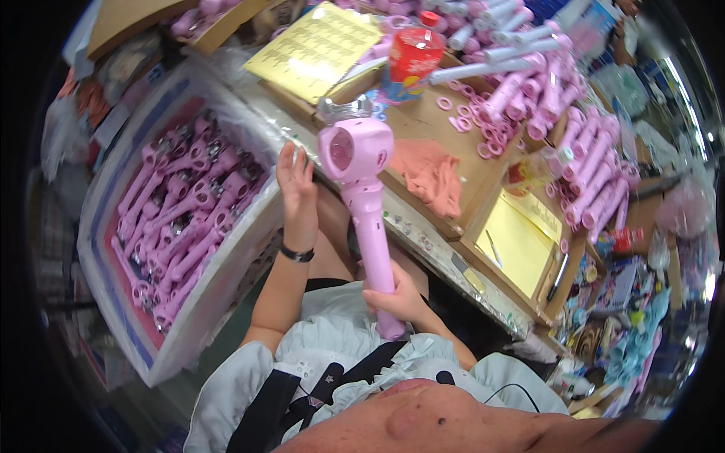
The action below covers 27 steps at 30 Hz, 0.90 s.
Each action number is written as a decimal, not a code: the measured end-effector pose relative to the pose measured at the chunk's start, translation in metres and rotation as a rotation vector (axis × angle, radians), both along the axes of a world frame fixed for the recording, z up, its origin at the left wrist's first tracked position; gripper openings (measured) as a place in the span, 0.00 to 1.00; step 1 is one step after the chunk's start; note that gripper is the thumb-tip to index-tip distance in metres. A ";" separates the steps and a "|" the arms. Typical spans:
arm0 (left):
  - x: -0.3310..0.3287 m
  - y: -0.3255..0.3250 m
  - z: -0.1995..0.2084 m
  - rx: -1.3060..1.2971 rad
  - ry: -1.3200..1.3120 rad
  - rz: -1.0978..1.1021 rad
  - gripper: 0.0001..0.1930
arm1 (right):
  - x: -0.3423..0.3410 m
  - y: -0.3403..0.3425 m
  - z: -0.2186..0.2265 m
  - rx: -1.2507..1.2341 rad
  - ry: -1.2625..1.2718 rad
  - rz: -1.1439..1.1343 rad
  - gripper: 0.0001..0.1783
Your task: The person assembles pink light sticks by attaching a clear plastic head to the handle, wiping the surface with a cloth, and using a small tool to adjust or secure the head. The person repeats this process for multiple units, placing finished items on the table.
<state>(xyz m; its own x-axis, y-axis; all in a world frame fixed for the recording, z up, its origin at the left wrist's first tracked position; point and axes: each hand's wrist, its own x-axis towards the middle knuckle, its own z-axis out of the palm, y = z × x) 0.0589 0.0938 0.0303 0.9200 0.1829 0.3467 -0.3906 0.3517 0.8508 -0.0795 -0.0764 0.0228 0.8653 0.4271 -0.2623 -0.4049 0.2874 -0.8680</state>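
Observation:
A pink toy wand (364, 200) stands nearly upright in front of me. Its boxy head has a round opening in one side and a clear, shiny crown-like piece on top. Wrapped round the lower handle, my right hand (402, 296) holds it. My left hand (297, 181) is raised just left of the wand's head, fingers stretched out, touching nothing that I can see. Beside that hand, to the left, a plastic-lined bin (113, 249) holds many similar pink wands (181, 204) with shiny tips.
On the cardboard-covered bench (415, 124) lie a salmon cloth (429, 175), pink rings (492, 140) and piled pink tubes (593, 170). A red-labelled bottle (414, 57) stands near yellow sheets (313, 49). Farther right are a second bottle (529, 172), a yellow pad (513, 241) and pens.

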 end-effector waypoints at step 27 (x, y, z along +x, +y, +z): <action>0.003 -0.017 0.026 -0.235 0.357 -0.649 0.29 | 0.034 -0.081 0.088 -1.119 -0.917 -0.496 0.11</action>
<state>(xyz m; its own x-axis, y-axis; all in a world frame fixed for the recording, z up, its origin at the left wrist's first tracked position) 0.0614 0.0772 0.0559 0.9167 -0.3985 0.0283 0.2388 0.6035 0.7608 -0.0453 -0.1574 0.1111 0.8953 0.0075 0.4454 0.3118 -0.7247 -0.6145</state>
